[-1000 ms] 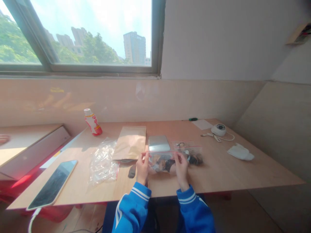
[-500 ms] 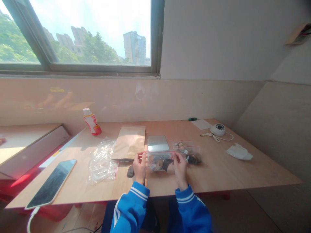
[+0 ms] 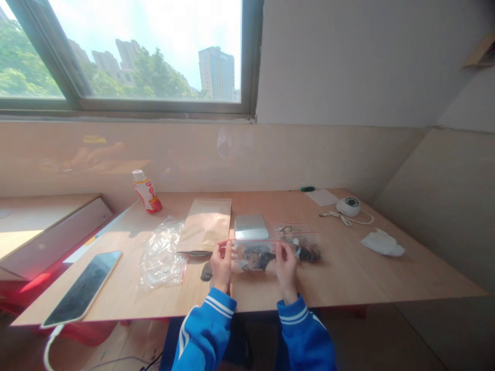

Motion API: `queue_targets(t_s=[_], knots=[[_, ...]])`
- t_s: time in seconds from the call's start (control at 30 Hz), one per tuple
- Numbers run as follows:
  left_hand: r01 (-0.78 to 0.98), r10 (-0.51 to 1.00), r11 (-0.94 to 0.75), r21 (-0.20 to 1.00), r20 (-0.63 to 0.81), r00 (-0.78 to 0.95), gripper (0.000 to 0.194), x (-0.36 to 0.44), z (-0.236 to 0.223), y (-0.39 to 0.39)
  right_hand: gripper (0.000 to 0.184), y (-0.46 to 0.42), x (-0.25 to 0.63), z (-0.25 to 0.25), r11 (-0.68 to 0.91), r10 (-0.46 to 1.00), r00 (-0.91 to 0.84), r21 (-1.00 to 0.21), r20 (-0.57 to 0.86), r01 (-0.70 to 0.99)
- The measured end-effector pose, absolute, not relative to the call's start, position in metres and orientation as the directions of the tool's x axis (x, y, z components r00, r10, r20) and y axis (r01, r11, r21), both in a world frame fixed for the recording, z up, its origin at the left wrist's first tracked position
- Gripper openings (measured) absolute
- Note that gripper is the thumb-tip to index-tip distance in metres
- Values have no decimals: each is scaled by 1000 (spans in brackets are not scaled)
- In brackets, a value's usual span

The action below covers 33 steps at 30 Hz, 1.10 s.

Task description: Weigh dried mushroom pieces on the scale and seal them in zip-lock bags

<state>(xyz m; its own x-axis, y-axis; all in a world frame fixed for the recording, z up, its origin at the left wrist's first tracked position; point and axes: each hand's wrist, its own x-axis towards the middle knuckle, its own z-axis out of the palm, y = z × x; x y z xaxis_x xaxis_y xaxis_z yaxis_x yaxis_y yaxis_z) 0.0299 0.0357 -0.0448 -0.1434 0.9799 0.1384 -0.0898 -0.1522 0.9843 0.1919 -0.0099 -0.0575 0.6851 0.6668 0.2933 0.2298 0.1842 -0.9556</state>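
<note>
A clear zip bag [image 3: 266, 256] with a red seal line and printed pictures [image 3: 249, 259] inside is being held over the tabletop [image 3: 359, 278], near its front edge. It is being pinched at both sides, between thumb and fingers, by the left hand [image 3: 221, 267] and the right hand [image 3: 286, 273]. A second picture bag [image 3: 294, 230] is being left at 1 o'clock from it, a flat silver plate [image 3: 251, 227] at 12 o'clock, a kraft envelope [image 3: 204, 225] at 10 o'clock, and a crumpled plastic bag [image 3: 161, 255] at 9 o'clock.

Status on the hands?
Left hand, right hand: both holding clear zip bag of photos. Second photo bag right behind it, silver slab beside that.
</note>
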Motion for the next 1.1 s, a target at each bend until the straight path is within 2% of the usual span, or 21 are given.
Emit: queue_targets(t_s=[0.37,0.47,0.83,1.0,1.1], knots=[[-79,983,-146,986,135,-127,37,30,-47,37,43,-11,192,-57,188,626,707,-943,330,273],[-104,990,-128,986,120,-79,39,29,-49,36,41,-12,192,-57,189,615,714,-942,334,277],[-80,995,-91,993,94,26,48,29,-48,38,42,-14,192,-55,178,655,729,-978,197,104],[-15,990,-141,990,140,-10,37,28,-49,39,39,-15,190,-53,192,676,714,-979,184,71],[-29,989,-148,989,148,-3,37,28,-48,38,38,-14,191,-55,174,705,687,-982,177,74]])
